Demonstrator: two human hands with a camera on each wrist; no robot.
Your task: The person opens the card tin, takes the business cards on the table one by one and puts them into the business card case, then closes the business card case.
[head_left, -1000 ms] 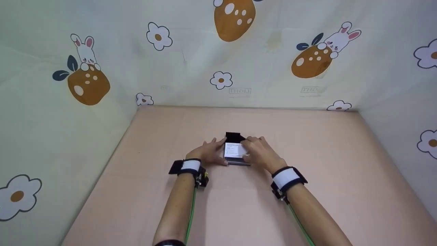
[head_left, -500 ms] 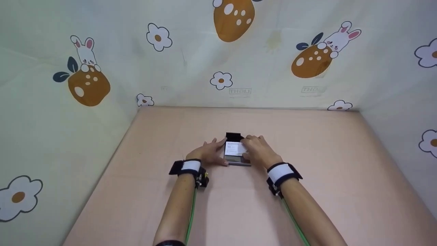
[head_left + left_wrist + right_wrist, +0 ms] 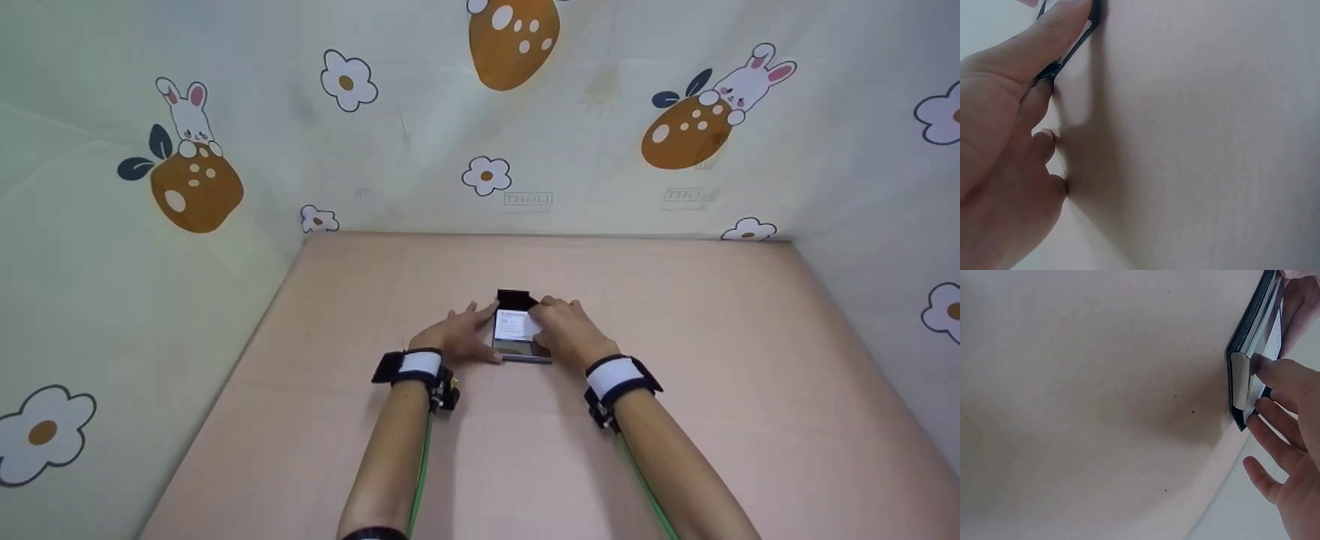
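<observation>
A black card holder with clear sleeves lies opened out on the table, its dark flap pointing away from me. On its sleeve is a white printed card. My left hand holds the holder's left side, thumb at the near corner and a fingertip at the far one. At the right side my right hand pinches the card's edge between thumb and fingers. The right wrist view shows the stacked sleeves edge-on, with the thumb over the card. Most of the holder is out of the left wrist view.
The pink-beige tabletop surrounds both hands. Behind it stands a pale wall covering printed with rabbits and flowers. Each wrist wears a strapped camera, with a green cable running back along the forearm.
The card has shifted slightly away from me, baring more dark sleeve below it. My right wrist has moved a little left, then steadied. My left hand has stayed in place.
</observation>
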